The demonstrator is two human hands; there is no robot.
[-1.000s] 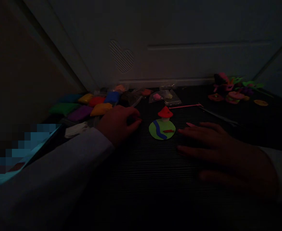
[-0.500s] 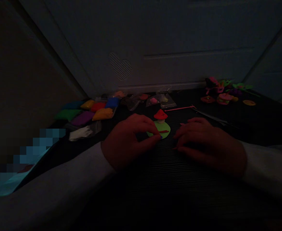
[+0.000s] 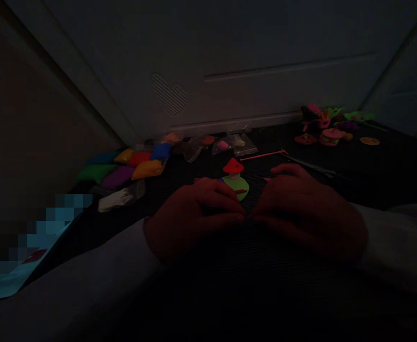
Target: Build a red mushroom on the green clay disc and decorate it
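Note:
In the dim head view, my left hand (image 3: 194,213) is closed, thumb and forefinger pressed together just in front of a light green clay disc (image 3: 243,185). Facing it, my right hand (image 3: 308,216) is closed in a pinch as well. Between the two sets of fingertips a tiny reddish bit shows faintly, too dark to name. On the back of the disc stands a small clay mushroom (image 3: 233,166) with a red cap and pale stem. A thin red strip (image 3: 241,191) lies on the disc, and a bit of blue shows at its left edge.
Bags of coloured clay (image 3: 118,176) crowd the left, with a white one (image 3: 116,199) nearest. Behind the mushroom lie small clear bags (image 3: 244,144), a pink stick tool (image 3: 263,155) and scissors (image 3: 310,165). Finished clay figures (image 3: 331,136) sit back right, before a pale panel.
My left fingertips have drawn back off the disc toward me. My right hand has come left, so both hands' fingertips now nearly meet. The view has shifted slightly.

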